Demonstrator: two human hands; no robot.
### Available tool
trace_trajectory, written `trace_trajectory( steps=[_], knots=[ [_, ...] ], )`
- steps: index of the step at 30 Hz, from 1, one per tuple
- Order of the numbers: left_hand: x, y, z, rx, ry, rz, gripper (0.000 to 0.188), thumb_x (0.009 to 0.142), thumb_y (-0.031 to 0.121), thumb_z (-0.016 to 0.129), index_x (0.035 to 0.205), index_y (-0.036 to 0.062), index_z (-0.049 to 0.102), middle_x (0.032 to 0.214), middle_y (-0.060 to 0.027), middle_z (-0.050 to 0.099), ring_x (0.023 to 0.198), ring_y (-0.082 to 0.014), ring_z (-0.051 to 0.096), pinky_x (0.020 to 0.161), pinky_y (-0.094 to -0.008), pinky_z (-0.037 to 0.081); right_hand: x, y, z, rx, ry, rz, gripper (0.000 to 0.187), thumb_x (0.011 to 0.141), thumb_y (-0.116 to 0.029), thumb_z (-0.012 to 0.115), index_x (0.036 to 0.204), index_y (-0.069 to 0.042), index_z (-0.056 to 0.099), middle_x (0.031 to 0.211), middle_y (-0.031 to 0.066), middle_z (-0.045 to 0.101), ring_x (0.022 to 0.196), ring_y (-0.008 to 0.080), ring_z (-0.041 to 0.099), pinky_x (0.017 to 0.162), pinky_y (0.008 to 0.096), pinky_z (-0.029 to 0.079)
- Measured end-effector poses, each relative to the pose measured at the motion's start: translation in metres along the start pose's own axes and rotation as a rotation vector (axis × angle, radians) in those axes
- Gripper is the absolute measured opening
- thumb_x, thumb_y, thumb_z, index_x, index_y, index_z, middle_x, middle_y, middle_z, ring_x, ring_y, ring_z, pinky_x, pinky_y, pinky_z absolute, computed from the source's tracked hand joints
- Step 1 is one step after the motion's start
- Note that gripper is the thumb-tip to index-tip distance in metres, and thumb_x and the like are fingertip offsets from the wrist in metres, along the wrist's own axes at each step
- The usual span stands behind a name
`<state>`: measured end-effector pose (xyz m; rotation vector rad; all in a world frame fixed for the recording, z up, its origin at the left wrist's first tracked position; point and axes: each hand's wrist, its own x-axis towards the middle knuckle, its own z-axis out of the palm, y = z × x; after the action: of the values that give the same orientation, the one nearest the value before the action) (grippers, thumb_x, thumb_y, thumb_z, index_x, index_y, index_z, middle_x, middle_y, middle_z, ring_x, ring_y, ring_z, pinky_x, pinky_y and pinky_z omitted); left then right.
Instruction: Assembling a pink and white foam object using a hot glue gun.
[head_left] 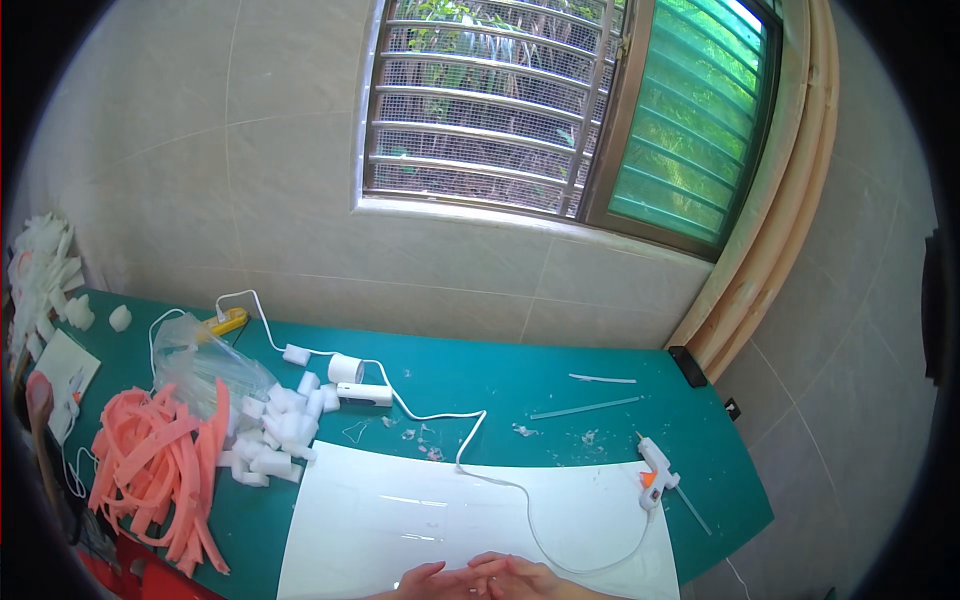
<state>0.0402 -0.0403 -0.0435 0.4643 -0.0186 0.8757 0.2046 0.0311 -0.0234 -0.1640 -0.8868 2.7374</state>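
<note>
My left hand [432, 579] and my right hand [520, 577] meet at the bottom edge, fingers touching each other over a glossy white sheet [420, 500] that lies on the green table [500, 375]. Whether anything sits between the fingers is too small to tell. A white glue gun [655, 470] with an orange tip lies at the sheet's right corner, its white cord [480, 440] looping across the sheet. Glue sticks [586, 407] lie beyond it.
A heap of pink foam strips [160, 470] and white foam pieces [275, 430] sit at the left, with a clear plastic bag [200, 365], a small white hair dryer [355, 385] and a yellow power strip [225, 322]. Tiled wall and barred window [490, 110] stand behind.
</note>
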Motion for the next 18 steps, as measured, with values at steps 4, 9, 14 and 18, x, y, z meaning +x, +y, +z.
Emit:
trace_trajectory(
  steps=[4,9,14,18],
  knots=[
    [0.000,-0.004,-0.001,-0.073,0.074,0.022,0.076,0.077,0.053,0.038,0.132,0.0057,0.016,0.102,-0.0084,0.048,0.106,-0.0299,0.041,0.091,-0.0466,0.029,-0.002,0.004,-0.005,0.238,0.054,0.079,0.052,0.087,-0.038,0.035,0.120,0.001,0.032,0.098,0.0092,0.047,0.083,0.0154,0.042,0.077,0.0275,0.034],
    [0.000,-0.006,-0.005,-0.135,0.079,0.044,0.077,0.077,0.052,0.039,0.133,0.0062,0.011,0.100,-0.0082,0.048,0.105,-0.0288,0.042,0.090,-0.0470,0.030,0.000,0.002,-0.005,0.292,0.133,0.127,0.050,0.087,-0.037,0.037,0.119,0.001,0.033,0.092,0.0080,0.047,0.085,0.0159,0.044,0.078,0.0277,0.036],
    [0.003,-0.004,0.006,-0.033,0.161,0.044,0.074,0.078,0.049,0.040,0.133,0.0080,0.012,0.098,-0.0096,0.048,0.101,-0.0286,0.044,0.089,-0.0454,0.031,0.004,0.008,-0.006,0.186,0.313,0.030,0.052,0.083,-0.046,0.036,0.116,-0.005,0.040,0.089,0.0137,0.056,0.067,0.0260,0.056,0.054,0.0358,0.045],
    [0.000,-0.008,-0.007,-0.077,0.052,0.060,0.072,0.078,0.047,0.041,0.133,0.0096,0.014,0.102,-0.0108,0.049,0.100,-0.0285,0.045,0.088,-0.0443,0.032,0.005,0.005,0.003,-0.001,0.350,0.003,0.053,0.085,-0.049,0.030,0.115,-0.007,0.041,0.091,0.0145,0.056,0.067,0.0261,0.056,0.055,0.0373,0.045]
  ],
)
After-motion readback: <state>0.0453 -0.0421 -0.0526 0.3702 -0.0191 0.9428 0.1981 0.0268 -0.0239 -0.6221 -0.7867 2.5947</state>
